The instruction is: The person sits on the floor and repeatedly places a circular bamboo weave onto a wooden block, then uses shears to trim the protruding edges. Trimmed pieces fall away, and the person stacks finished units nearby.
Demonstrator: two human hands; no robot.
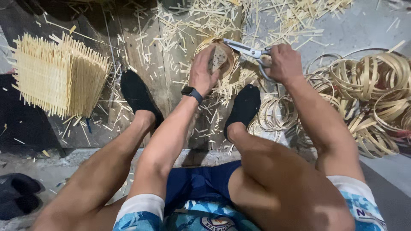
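My left hand (203, 68) presses a small round woven bamboo piece (221, 57) down on the wooden floor, with a black watch on its wrist. My right hand (283, 63) grips the handles of metal scissors (245, 49), whose blades point left at the rim of the woven piece. Cut bamboo strips stick out around the piece's edge. My two feet in black socks rest on either side of my left arm.
A stack of square woven bamboo mats (58, 75) with loose strip ends lies at the left. A pile of bamboo hoops (368, 92) sits at the right. Short bamboo offcuts (205, 19) litter the boards. Dark footwear (17, 194) lies at lower left.
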